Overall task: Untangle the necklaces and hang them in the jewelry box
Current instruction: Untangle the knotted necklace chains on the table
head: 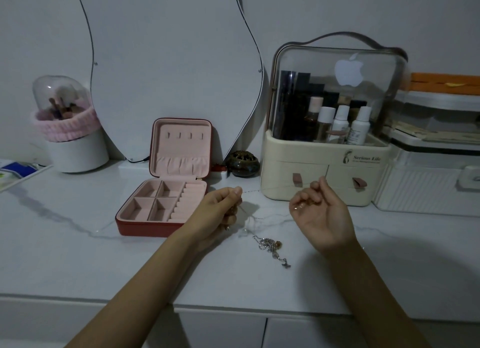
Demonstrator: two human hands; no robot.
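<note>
The left hand (220,207) pinches 1 end of a thin chain (275,187), fingers curled round it; the right hand (318,210), palm up, pinches the other end, so it stretches taut between them. More chain dangles below the left fist. At 6 o'clock from the gap between the hands, a tangle (270,245) of necklaces lies on the counter (78,256). The box (168,181), at 9 o'clock from the left hand, stands open, its 4 lid hooks (185,135) bare. Judging by this, nothing hangs yet; the task looks barely begun.
</note>
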